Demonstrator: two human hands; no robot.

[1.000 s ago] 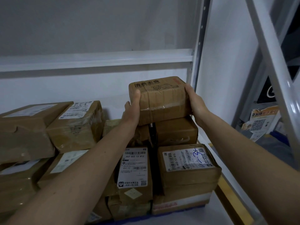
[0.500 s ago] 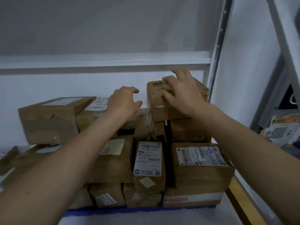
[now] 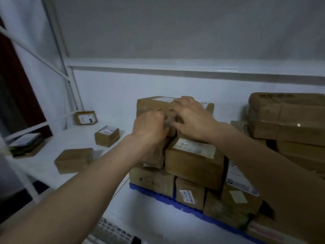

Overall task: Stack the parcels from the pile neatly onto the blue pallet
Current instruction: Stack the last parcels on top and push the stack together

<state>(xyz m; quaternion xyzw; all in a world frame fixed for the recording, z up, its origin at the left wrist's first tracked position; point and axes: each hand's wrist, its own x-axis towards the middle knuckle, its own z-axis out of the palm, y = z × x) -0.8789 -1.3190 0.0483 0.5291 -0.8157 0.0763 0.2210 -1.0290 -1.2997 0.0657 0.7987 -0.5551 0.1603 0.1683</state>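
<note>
You've got four loose parcels sitting off to the left: one by the back wall (image 3: 85,117), one nearer (image 3: 107,135), a plain one up front (image 3: 73,160), and a dark one at the far edge (image 3: 26,144). One blue pallet (image 3: 151,194). The stacked boxes on it overlap too much to count properly.

White shipping labels (image 3: 187,196) on the brown cardboard parcels (image 3: 194,162) below the hands, all print too blurred to read.
</note>
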